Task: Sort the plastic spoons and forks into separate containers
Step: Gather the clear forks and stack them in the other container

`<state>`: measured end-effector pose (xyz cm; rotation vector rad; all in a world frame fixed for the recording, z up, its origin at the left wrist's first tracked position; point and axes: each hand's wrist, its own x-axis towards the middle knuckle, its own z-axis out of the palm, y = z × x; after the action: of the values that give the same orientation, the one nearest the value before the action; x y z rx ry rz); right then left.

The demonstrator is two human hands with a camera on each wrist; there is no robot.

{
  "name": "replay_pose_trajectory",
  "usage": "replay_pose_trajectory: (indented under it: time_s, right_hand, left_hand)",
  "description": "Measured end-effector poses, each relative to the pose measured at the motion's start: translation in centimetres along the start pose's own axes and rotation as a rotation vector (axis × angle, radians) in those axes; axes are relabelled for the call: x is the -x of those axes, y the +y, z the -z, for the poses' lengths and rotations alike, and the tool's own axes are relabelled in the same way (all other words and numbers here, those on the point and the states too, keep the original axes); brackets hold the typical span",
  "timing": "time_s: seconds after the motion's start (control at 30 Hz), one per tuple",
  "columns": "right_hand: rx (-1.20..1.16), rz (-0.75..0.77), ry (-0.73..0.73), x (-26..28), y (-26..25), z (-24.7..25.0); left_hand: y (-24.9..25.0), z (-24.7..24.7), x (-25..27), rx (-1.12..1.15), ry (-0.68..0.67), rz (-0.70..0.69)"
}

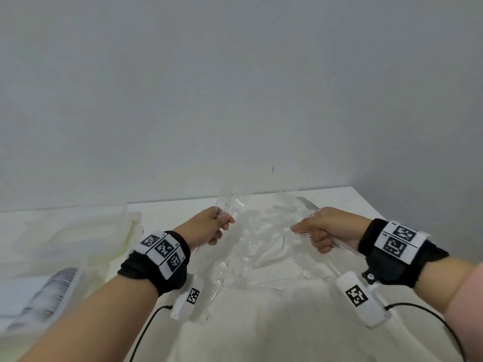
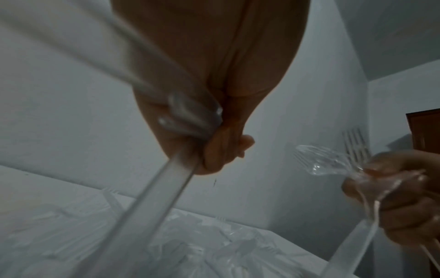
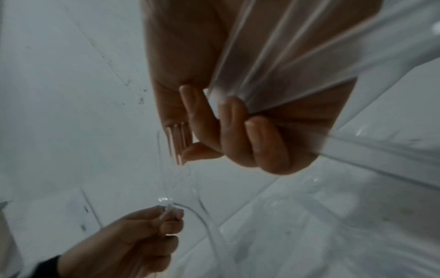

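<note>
Left hand [image 1: 209, 227]: fingers curled round a bundle of clear plastic forks [image 1: 227, 205], tines up, handles running down past the wrist; held above the near-left part of the pile.
Right hand [image 1: 324, 228]: fist closed on a second bundle of forks [image 1: 305, 205], handles fanning out below the palm; held above the pile's right side.
Pile [image 1: 251, 257]: loose clear cutlery on the white surface [image 1: 261, 330], between and below both hands. Spoons and forks cannot be told apart in it.
Risk 1: handles fan loosely in both grips; a piece could slide out and drop back into the pile.
Risk 2: transparent pieces overlap, so a spoon may ride along unnoticed in a fork bundle and end up missorted.
Risk 3: the head view is blurred, probably from motion; a quick swing could scatter the pile.
Containers: pale translucent containers [image 1: 78, 231] left of the pile, beyond the left forearm; contents cannot be made out.
Stack [image 1: 52, 291]: ribbed white stack left of the pile, nearer the camera; what it is I cannot tell.
</note>
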<state>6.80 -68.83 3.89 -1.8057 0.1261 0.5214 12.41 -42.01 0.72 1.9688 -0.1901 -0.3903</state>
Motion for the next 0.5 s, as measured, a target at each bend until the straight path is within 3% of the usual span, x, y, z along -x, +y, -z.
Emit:
replay_pose_trajectory:
  time_s: [0.17, 0.33, 0.5]
  right_hand:
    - [-0.122, 0.025, 0.062, 0.6, -1.6, -2.1]
    - [-0.196, 0.014, -0.023, 1.0, -3.1, -5.3]
    - [-0.208, -0.021, -0.111, 0.5, -4.1, -9.9]
  left_hand:
    - [-0.2, -0.8, 2.8, 0.009, 0.017, -0.028]
    - [-0.1, -0.8, 5.4, 0.081, 0.071, -0.121]
    - [-1.4, 0.7, 6.9, 0.125, 0.021, -0.212]
